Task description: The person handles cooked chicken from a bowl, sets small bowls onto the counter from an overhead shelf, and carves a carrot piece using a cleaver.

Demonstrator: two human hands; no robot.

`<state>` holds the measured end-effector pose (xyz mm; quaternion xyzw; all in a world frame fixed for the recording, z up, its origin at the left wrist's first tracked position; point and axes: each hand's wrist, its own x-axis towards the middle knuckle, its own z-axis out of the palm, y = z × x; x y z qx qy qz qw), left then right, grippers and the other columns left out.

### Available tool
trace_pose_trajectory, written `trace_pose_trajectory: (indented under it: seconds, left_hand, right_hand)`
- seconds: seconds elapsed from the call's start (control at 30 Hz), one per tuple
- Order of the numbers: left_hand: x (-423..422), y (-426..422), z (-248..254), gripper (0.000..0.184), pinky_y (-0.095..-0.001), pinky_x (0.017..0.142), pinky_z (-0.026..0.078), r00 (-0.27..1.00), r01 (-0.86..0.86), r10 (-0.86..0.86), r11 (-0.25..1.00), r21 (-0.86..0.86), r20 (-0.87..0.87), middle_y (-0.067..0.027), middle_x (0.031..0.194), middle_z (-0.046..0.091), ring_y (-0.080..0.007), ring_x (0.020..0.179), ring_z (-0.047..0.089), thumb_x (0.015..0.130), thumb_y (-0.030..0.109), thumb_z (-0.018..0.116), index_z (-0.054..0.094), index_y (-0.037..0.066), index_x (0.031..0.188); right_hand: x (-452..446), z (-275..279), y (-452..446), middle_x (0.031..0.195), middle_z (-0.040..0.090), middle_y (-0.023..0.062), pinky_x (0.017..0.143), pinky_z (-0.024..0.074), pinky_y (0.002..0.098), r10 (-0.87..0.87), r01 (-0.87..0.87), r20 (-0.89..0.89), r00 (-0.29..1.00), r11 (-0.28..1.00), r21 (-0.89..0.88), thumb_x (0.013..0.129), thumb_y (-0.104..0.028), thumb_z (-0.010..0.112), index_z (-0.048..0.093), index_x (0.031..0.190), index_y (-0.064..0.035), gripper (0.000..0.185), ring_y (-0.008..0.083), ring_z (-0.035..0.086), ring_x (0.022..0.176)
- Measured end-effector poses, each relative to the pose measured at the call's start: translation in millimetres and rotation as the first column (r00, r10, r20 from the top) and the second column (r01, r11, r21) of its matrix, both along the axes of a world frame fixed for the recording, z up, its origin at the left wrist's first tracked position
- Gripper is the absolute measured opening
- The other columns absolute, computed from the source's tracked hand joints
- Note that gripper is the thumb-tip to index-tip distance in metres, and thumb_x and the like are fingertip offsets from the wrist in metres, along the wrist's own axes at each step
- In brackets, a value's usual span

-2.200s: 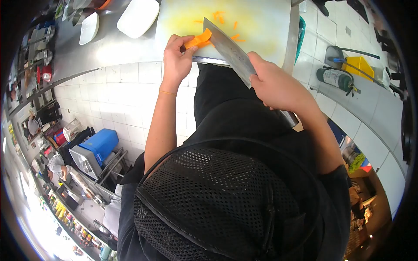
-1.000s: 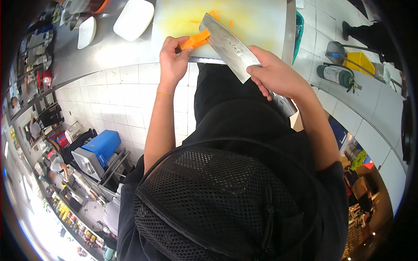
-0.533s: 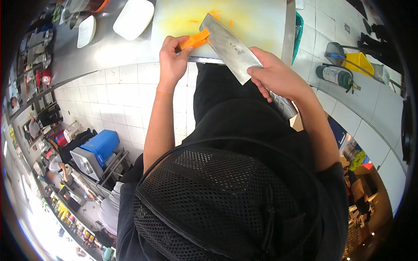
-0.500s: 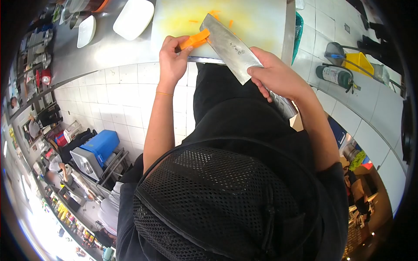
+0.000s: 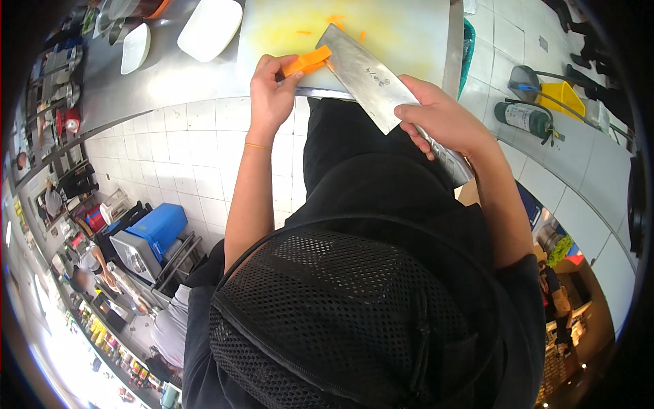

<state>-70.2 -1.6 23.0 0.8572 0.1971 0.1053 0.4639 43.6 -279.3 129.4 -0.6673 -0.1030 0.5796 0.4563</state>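
A flat orange piece [image 5: 308, 62] is pinched between the fingers and thumb of my left hand [image 5: 274, 92], over the near edge of a white cutting board [image 5: 272, 20] with yellow stains. My right hand [image 5: 443, 116] is wrapped round the handle of a wide metal cleaver [image 5: 361, 75]. The blade slants from upper left to lower right, its far end over the board beside the right end of the orange piece. Small orange strips [image 5: 336, 19] lie on the board past the blade. The blade hides part of the board.
Two white dishes, one large [image 5: 210, 31] and one small [image 5: 135, 49], stand on the metal counter [image 5: 170, 75] left of the board. A green fire extinguisher [image 5: 523, 117] and a yellow container [image 5: 561, 98] are at the right. Other people appear at the far left and upper right.
Compared with half a second ago, the cleaver and my right hand have shifted slightly right. My left hand with the orange piece has barely moved. Earlier, the blade was turned more edge-on.
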Motion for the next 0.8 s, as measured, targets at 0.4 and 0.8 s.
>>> trace_pose_trajectory:
  seconds: [0.4,0.8]
  left_hand:
    - [-0.3,1.4,2.0,0.028,-0.0257,0.076,0.047,1.000,0.008,-0.008,1.000,0.021,-0.022,-0.0024,0.092,0.054,-0.0120,0.077,0.049,0.087,-0.004,0.075,0.074,-0.003,0.115]
    - [-2.2,-5.6,-0.3,0.029,-0.0256,0.077,0.048,1.000,-0.027,0.027,1.000,-0.013,0.000,-0.0034,0.094,0.056,-0.0128,0.080,0.053,0.087,-0.004,0.076,0.074,-0.002,0.115]
  right_hand:
    - [-8.4,-50.0,14.7,0.071,0.050,0.0008,0.043,0.0454,0.0284,-0.113,0.120,-0.081,0.990,0.989,0.086,0.106,-0.020,0.054,0.042,0.147,-0.0041,0.046,0.0091,0.050,0.049]
    - [-11.9,-67.9,0.5,0.075,0.052,0.0026,0.043,0.0475,0.0294,-0.093,0.109,-0.129,0.987,0.987,0.119,0.106,-0.017,0.053,0.038,0.151,-0.0044,0.049,0.0109,0.052,0.050]
